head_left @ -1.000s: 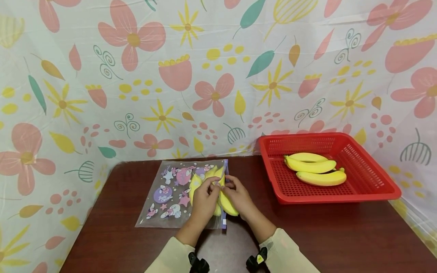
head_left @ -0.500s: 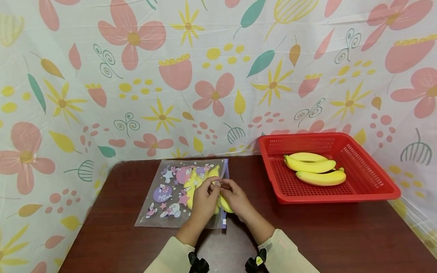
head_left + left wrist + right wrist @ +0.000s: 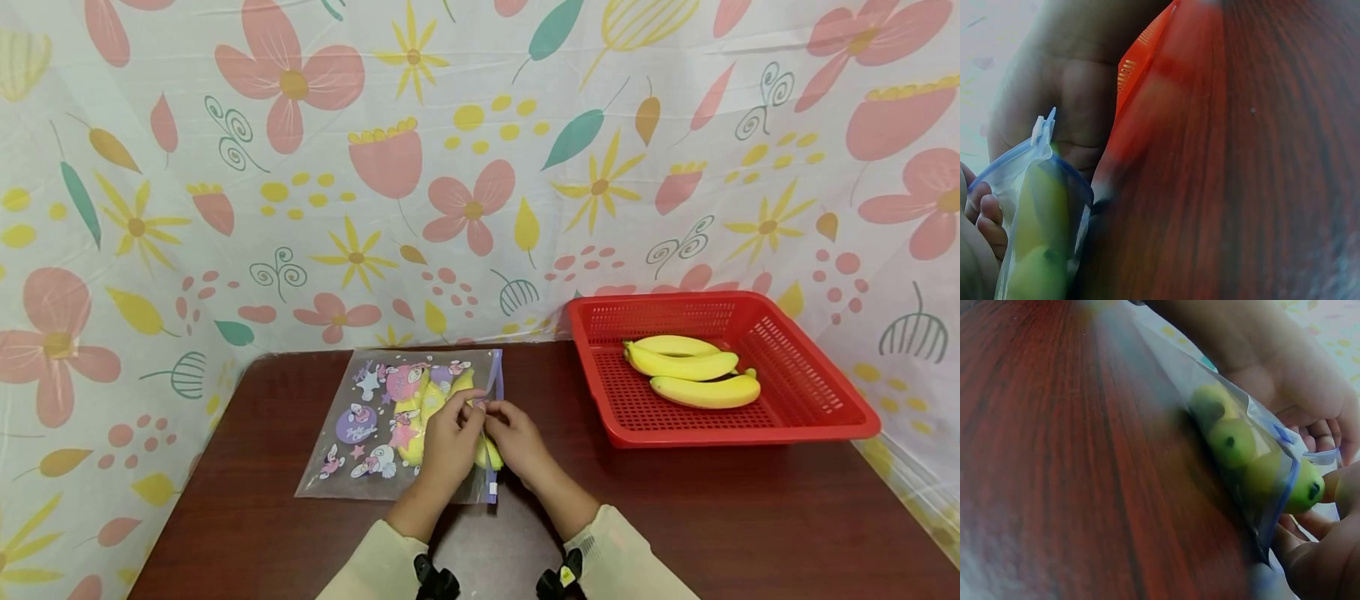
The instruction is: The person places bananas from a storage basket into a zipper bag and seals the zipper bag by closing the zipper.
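Bananas (image 3: 408,417) lay inside the zip bag (image 3: 356,433) on the bench (image 3: 615,492), one end (image 3: 1310,490) poking from its mouth, which the left hand's grip (image 3: 452,429) pinched, seemingly to hold it open, while the right hand (image 3: 520,442) touched that end, its own grip unclear.

In the head view, the left hand (image 3: 452,432) is partly hiding the bagged bananas (image 3: 431,402), and the edge is cropping both sleeves (image 3: 633,552). In the left wrist view, the right hand (image 3: 1063,100) is partly covering the basket (image 3: 1134,72); in the right, the bag's (image 3: 1179,365) far end is blurring.
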{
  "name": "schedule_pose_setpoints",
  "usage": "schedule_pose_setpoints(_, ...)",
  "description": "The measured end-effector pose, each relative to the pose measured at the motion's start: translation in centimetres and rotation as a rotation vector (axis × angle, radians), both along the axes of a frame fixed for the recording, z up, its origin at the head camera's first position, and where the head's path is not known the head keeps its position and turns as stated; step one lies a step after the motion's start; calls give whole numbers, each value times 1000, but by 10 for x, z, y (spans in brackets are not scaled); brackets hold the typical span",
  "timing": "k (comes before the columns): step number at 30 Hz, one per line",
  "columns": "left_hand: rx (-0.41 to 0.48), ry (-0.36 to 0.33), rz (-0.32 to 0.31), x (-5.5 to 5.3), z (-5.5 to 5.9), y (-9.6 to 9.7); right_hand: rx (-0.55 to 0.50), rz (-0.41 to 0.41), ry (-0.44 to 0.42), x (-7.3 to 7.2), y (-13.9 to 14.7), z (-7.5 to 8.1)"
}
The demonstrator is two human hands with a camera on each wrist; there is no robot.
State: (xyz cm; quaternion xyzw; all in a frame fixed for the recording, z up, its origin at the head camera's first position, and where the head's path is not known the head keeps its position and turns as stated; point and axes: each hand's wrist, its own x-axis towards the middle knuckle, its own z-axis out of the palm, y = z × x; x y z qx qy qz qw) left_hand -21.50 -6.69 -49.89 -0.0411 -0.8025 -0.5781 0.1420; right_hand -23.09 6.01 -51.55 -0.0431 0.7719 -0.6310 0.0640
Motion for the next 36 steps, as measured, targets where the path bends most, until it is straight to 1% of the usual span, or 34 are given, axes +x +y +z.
schedule_pose_setpoints(3,-2,7,1,0,0,0,3,14,14,0,0,0)
schedule_pose_setpoints(9,-2,14,6,0,0,0,43,34,56,1,-1,0)
schedule_pose_setpoints(17,18,-15,-15,0,-1,-1,29,86,29,4,0,4)
schedule_pose_setpoints(24,22,-17,-11,0,-1,-1,41,89,22,2,1,2)
schedule_pose_setpoints(31,16,6,0,0,-1,-2,-15,106,37,1,0,2)
schedule_pose_setpoints(36,11,20,6,0,0,-2,-44,61,23,0,1,6)
